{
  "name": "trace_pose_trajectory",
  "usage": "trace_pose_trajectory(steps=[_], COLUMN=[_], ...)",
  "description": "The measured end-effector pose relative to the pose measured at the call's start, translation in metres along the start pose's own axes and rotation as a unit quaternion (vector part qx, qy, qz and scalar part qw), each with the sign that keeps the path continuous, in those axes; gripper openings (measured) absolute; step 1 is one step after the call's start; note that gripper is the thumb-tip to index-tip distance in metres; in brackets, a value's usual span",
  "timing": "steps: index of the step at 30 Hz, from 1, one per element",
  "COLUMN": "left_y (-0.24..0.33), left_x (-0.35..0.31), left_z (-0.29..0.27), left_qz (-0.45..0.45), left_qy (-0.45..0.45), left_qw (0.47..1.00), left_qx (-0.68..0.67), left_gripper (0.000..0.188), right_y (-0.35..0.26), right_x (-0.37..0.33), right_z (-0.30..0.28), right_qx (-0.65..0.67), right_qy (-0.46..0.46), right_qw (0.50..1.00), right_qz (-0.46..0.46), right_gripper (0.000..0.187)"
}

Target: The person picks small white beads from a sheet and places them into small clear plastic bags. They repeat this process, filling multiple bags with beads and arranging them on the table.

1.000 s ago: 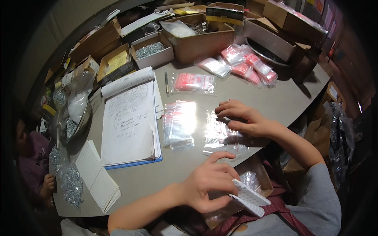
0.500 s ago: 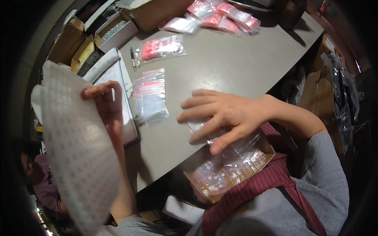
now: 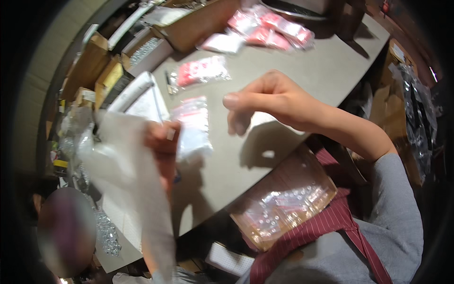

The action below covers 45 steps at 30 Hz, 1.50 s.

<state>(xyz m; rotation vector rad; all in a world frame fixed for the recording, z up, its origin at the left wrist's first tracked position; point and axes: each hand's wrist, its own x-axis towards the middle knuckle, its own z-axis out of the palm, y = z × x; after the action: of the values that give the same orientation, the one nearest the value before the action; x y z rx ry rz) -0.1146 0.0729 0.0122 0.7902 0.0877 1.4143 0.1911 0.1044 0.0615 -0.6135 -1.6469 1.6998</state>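
Note:
My left hand (image 3: 163,142) grips a translucent pale sheet (image 3: 113,137) by its edge; the sheet is blurred, with one part hanging down past my forearm. My right hand (image 3: 265,104) is raised over the table, its fingers loosely bent and partly hidden behind the thumb. Thumb tip and fingertips look apart, and nothing shows between them. Just below it, at the table edge near my lap, sits an open cardboard box (image 3: 257,244) holding clear bags (image 3: 279,208) with small round whitish pieces. A stack of clear zip bags (image 3: 193,128) lies between my hands.
Red-and-clear packs (image 3: 269,31) are heaped at the back, and another pack (image 3: 201,71) lies nearer, beside a pen (image 3: 168,81). Left are papers (image 3: 146,102) and cardboard boxes (image 3: 90,59), one with metal pieces (image 3: 145,49). Plastic-draped cardboard (image 3: 392,106) stands right.
My right hand has lifted from the bags at the box, and its spread fingers have bent. My left hand has moved right with the sheet, which has swung edge-on. The view has shifted slightly.

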Motion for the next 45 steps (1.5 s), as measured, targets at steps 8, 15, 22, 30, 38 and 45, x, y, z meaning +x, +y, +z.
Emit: trace_pose_trajectory(steps=[8, 15, 22, 30, 38, 45], left_y=[-0.051, -0.067, -0.072, -0.075, -0.070, -0.071], left_x=[-0.013, -0.023, -0.027, -0.029, -0.025, -0.024], left_z=[0.073, 0.068, 0.068, 0.064, 0.069, 0.068], left_qz=[-0.290, -0.125, -0.091, -0.050, -0.110, -0.064], left_qy=[-0.111, -0.182, -0.116, -0.104, -0.107, -0.132], left_qw=[0.857, 0.815, 0.801, 0.780, 0.778, 0.759], left_qx=[0.411, 0.536, 0.580, 0.615, 0.609, 0.634], left_gripper=[0.011, 0.011, 0.012, 0.015, 0.017, 0.017], right_y=[0.064, 0.093, 0.073, 0.049, 0.022, 0.009], right_x=[0.131, 0.111, 0.086, 0.035, -0.025, -0.005], right_z=[0.017, 0.007, -0.058, -0.068, -0.092, -0.098], right_qx=[-0.542, -0.592, -0.658, -0.586, -0.668, -0.432], right_qy=[-0.105, -0.213, -0.197, -0.150, -0.154, 0.012], right_qw=[0.815, 0.736, 0.692, 0.760, 0.725, 0.901], right_qz=[-0.179, -0.248, -0.222, -0.239, -0.068, 0.039], right_gripper=[0.038, 0.092, 0.097, 0.063, 0.074, 0.031])
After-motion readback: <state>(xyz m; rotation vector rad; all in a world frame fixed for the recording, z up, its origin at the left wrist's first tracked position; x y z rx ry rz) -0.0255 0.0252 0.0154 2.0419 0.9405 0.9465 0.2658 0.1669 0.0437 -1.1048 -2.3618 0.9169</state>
